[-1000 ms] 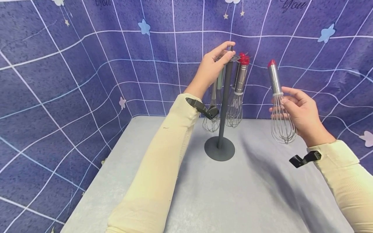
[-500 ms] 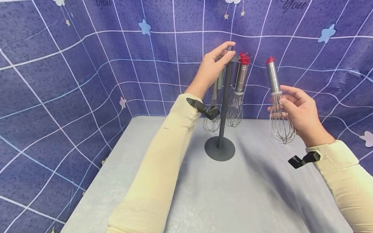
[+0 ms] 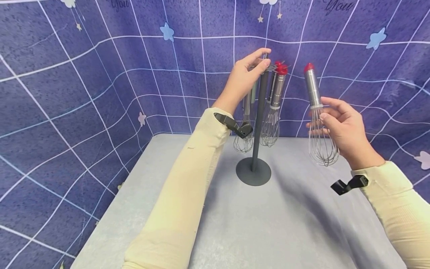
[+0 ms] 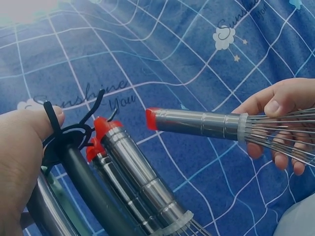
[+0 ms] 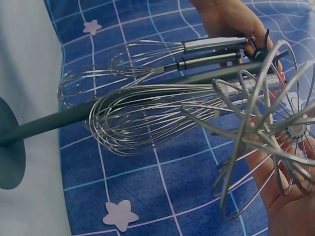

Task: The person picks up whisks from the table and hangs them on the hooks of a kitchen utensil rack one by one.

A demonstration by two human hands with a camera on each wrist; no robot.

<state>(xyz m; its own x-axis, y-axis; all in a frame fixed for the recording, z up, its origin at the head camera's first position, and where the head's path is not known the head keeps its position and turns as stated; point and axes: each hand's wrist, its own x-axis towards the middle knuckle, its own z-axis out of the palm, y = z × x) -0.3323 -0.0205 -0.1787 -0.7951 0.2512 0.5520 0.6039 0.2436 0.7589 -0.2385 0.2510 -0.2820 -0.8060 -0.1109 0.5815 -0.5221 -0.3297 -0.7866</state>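
Note:
A steel whisk point(image 3: 314, 89) with a red end cap is pinched by my right hand point(image 3: 349, 129) at the top of its wires, handle up and slightly tilted, off the table. To its left stands a dark grey rack point(image 3: 258, 123) with a round base and hooks on top. My left hand point(image 3: 244, 78) grips the rack's top, thumb and fingers around the post tip. Two red-capped whisks point(image 4: 142, 172) hang from the rack's right side. More whisks point(image 5: 197, 54) hang on its other side, partly hidden by my left hand in the head view.
The rack's base point(image 3: 253, 177) rests on a grey table point(image 3: 268, 224). A blue gridded cloth point(image 3: 188, 86) with stars hangs behind and at the left. Each wrist carries a black camera mount point(image 3: 349, 185).
The whisk in my right hand has shifted slightly left and its cap a little upward, nearer the rack. My left hand and the rack stay put.

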